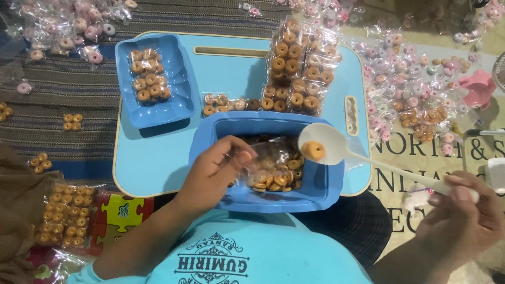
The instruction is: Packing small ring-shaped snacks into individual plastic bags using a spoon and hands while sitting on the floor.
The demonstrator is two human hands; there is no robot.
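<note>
White plastic spoon (336,149), pinched shut in the right hand (463,221), should stay level so its orange ring (313,151) drops into the clear bag (263,163) that the left hand (215,171) grips open over the blue tub (326,192).

bare blue table (158,158) left – bagged rings (297,68) crowd its far side

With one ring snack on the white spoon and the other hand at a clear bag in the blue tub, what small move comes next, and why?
Probably tip the white plastic spoon toward the clear plastic bag that the left hand holds over the deep blue plastic tub. The right hand grips the spoon's handle; one orange ring-shaped snack sits in its bowl, just right of the bag.
</note>
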